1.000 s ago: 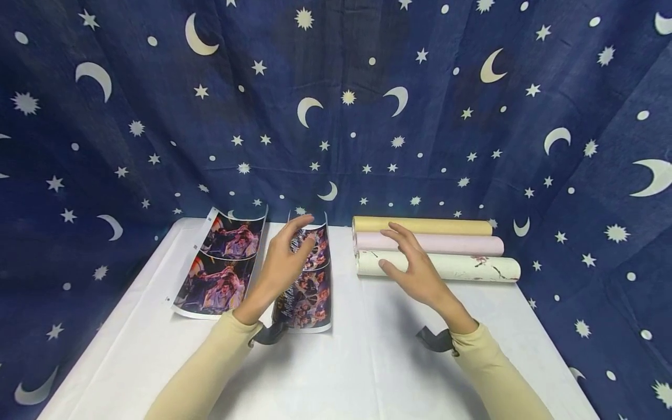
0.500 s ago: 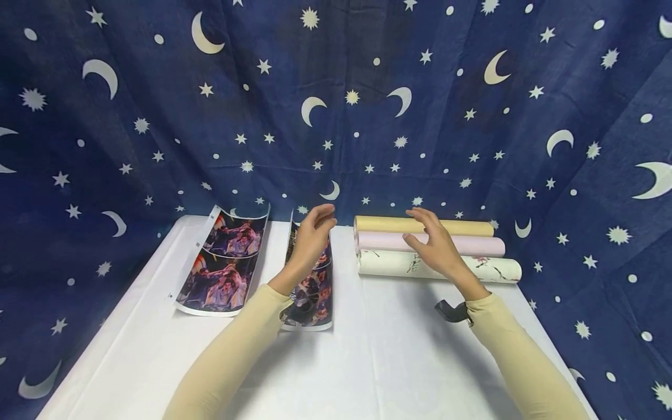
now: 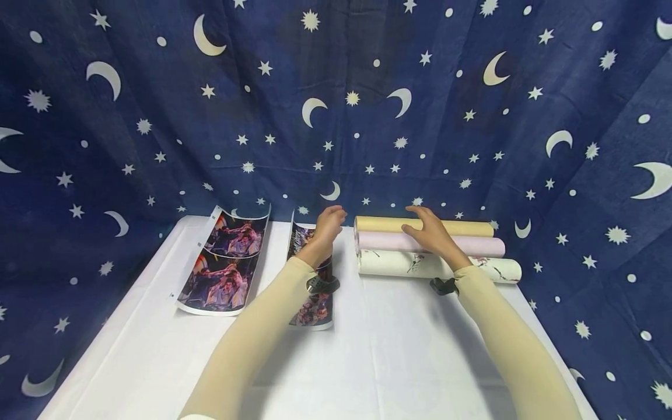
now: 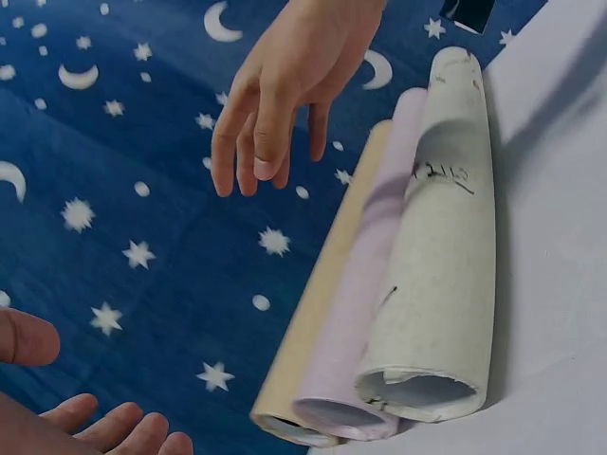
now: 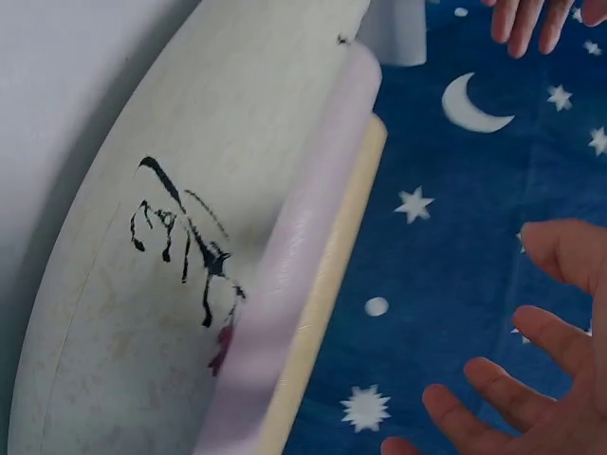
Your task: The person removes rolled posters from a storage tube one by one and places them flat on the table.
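Observation:
Three paper rolls lie side by side at the back right of the table: a yellow roll (image 3: 378, 224), a pink roll (image 3: 378, 241) and a white roll with a branch print (image 3: 388, 264). Over them is my right hand (image 3: 433, 233), fingers spread and nothing in them; in the right wrist view its fingers (image 5: 512, 393) show apart from the rolls. My left hand (image 3: 326, 232) hovers left of the rolls' near ends, overlapping the narrower photo print (image 3: 315, 312) from the head view. Its fingers (image 4: 119, 427) are loosely bent and hold nothing.
A curled sheet with two stage photos (image 3: 220, 286) lies at the left of the white-covered table (image 3: 357, 373). Behind and at both sides hangs a dark blue curtain (image 3: 273, 116) with moons and stars. A wrist camera strap (image 3: 322, 284) sits under each wrist.
My left hand has moved right and forward, off the photo sheets toward the rolls' ends. My right hand has shifted right and forward, over the rolls. The sheets and rolls stay put.

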A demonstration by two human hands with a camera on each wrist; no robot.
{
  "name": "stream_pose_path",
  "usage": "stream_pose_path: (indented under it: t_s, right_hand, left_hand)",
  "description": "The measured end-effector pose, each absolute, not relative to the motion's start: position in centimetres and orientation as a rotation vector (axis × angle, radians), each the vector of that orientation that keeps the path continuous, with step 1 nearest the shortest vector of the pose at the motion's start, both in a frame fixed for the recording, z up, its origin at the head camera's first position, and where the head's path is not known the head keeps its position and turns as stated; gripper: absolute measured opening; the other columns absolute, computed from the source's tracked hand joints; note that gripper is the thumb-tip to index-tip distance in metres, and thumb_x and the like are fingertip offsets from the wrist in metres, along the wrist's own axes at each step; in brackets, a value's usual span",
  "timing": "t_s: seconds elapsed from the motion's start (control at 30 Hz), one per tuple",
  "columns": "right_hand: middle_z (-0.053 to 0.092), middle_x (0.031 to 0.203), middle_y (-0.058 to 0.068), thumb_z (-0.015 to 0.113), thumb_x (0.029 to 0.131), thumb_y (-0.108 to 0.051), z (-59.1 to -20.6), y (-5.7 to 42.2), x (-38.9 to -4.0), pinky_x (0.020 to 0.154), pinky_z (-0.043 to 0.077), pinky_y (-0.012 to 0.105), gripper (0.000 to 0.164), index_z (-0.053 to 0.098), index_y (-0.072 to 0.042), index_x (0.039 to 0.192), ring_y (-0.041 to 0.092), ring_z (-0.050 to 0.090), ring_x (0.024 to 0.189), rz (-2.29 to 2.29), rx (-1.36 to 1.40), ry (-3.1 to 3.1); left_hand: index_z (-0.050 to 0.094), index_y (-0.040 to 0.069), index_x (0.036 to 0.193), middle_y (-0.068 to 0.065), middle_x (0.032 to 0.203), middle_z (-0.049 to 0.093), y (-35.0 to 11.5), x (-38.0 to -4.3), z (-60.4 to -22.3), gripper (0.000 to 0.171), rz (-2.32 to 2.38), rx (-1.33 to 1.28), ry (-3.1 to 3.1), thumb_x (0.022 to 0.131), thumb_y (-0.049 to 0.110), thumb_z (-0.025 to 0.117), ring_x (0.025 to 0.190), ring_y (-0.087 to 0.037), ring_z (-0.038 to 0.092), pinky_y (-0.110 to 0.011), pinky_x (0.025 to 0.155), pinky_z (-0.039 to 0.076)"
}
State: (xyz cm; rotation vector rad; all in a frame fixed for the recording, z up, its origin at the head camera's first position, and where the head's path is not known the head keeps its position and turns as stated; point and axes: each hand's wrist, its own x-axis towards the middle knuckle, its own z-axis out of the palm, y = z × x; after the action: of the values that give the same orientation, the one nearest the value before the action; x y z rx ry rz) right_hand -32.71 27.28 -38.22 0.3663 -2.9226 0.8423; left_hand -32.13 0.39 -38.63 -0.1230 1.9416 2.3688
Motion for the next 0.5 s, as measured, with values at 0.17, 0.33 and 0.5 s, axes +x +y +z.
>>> stream_pose_path:
  t_s: [0.17,0.33,0.5]
  right_hand:
    - [0.026,0.159,0.021,0.058,0.098,-0.036,-39.3,27.7,-34.5,0.115,0.025,0.064,0.063,0.035,-0.012,0.151,0.046,0.027,0.144,0.833,0.35,-2.987]
    - [0.024,0.159,0.024,0.056,0.098,-0.039,-40.3,28.2,-35.7,0.114,0.025,0.065,0.065,0.033,-0.011,0.152,0.047,0.029,0.143,0.847,0.318,-3.057]
    - [0.03,0.155,0.028,0.056,0.099,-0.034,-41.3,28.7,-36.3,0.115,0.025,0.064,0.064,0.033,-0.004,0.151,0.048,0.033,0.14,0.804,0.33,-3.073]
  left_hand:
    - [0.046,0.001,0.141,-0.017,0.146,0.048,1.6,-33.5,-39.5,0.048,2.325,-0.192,1.907,0.095,0.016,0.049,0.137,-0.032,0.045,-0.042,0.115,0.037]
    - [0.059,0.0,0.13,-0.012,0.144,0.051,3.0,-35.2,-41.1,0.04,2.219,-0.216,2.03,0.096,0.018,0.047,0.134,-0.029,0.046,-0.044,0.113,0.039]
    - [0.068,0.001,0.105,-0.007,0.126,0.063,4.3,-38.0,-44.4,0.032,2.125,-0.244,2.218,0.092,0.025,0.052,0.117,-0.021,0.055,-0.034,0.103,0.045]
